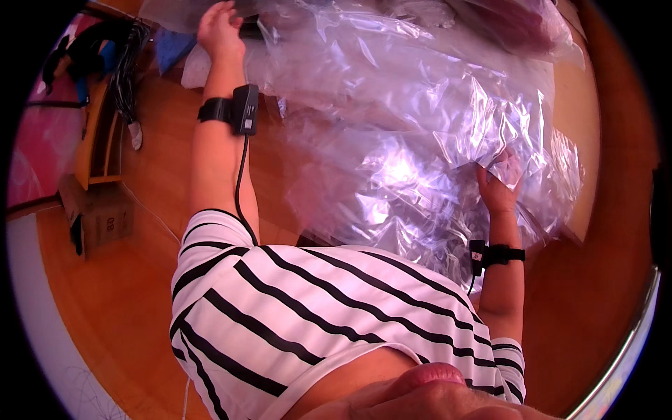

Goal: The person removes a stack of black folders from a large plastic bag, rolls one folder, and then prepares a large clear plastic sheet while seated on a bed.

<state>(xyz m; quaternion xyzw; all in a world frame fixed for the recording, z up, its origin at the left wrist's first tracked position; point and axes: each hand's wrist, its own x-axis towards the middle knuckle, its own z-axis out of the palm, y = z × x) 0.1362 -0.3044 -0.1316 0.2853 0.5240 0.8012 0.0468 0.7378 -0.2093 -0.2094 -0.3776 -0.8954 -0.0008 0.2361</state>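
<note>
A large sheet of clear, crinkled plastic film (392,168) spreads in front of me, shiny and creased, hanging down toward my body. My right hand (502,185) is closed on a fold of it on the right; the film partly covers the fingers. Stretched far forward on the left, my left hand (221,31) is at the film's far left side. Its fingers are loosely bent with the thumb apart, and nothing shows between them. Each wrist wears a black strap with a small box and a cable.
Beneath the film lies a pale board or tabletop (579,175), its edge showing on the right. More bagged plastic (518,28) is heaped at the far side. On the left, another person (105,52) bends by a wooden stand (101,140), with a cardboard box (105,217) on the brown floor.
</note>
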